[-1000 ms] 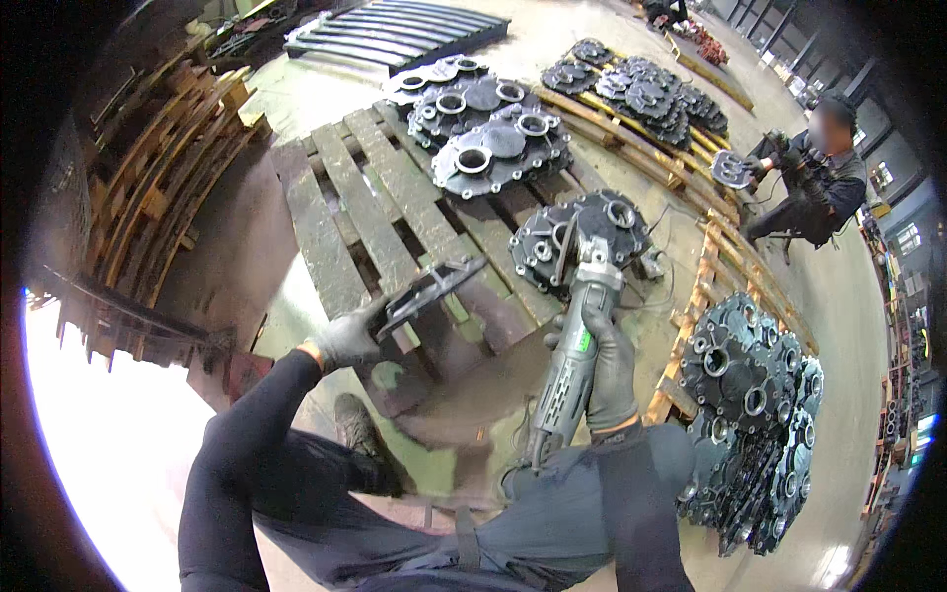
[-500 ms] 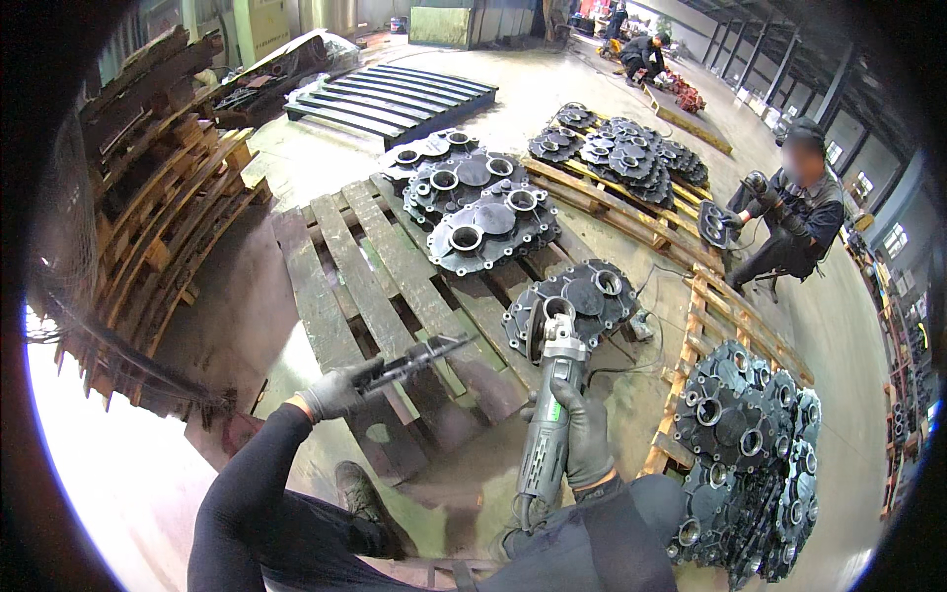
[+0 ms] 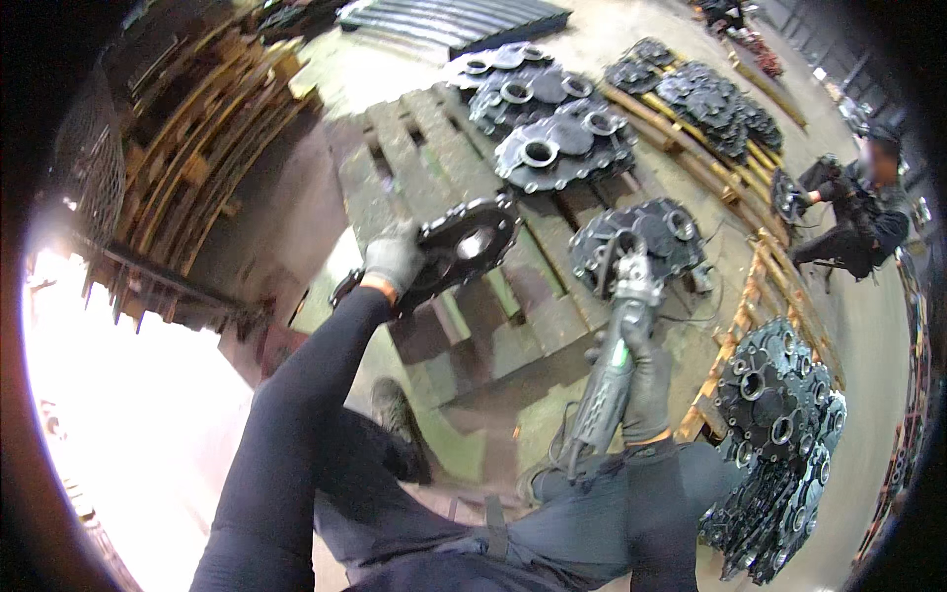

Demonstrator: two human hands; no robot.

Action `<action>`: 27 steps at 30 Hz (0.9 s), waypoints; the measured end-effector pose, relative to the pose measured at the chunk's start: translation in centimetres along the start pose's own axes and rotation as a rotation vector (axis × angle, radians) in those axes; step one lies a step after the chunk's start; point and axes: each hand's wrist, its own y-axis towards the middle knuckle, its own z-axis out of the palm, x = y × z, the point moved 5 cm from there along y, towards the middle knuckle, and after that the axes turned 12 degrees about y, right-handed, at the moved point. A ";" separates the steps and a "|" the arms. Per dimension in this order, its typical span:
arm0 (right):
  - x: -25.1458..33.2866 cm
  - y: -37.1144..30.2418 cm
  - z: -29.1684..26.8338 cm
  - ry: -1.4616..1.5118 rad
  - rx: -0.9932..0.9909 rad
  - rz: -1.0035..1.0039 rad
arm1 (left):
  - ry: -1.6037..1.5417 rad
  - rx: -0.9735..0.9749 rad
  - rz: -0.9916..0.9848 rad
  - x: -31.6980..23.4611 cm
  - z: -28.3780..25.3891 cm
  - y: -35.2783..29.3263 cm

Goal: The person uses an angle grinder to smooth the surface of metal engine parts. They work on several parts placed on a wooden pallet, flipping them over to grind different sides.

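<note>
My gloved left hand [image 3: 395, 259] is closed on the edge of a dark metal housing cover [image 3: 493, 229], held tilted above a wooden pallet [image 3: 419, 163]. A round opening shows in the cover's face. In my gloved right hand [image 3: 648, 390] is a grey angle grinder [image 3: 610, 380], its head and disc pointing away from me. Beyond the grinder head lies another cover [image 3: 679, 235]; whether the disc touches it I cannot tell. Several dark covers with round bores [image 3: 567, 148] are piled at the pallet's far side.
Right of me, more covers [image 3: 774, 414] are stacked high beside a light wooden pallet [image 3: 760, 296]. A seated co-worker [image 3: 858, 212] handles a cover at the right. Further covers [image 3: 705, 99] lie on a yellowish pallet behind. Stacked pallets [image 3: 212, 148] stand at the left.
The cover in my left hand has turned from nearly edge-on to showing its broad face. My view has shifted, so the surroundings sit higher and further right. The grinder stays in my right hand.
</note>
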 end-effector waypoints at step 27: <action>0.9 -0.1 -1.5 -0.005 -0.084 -0.008 | -0.228 0.261 0.161 -5.3 7.3 1.3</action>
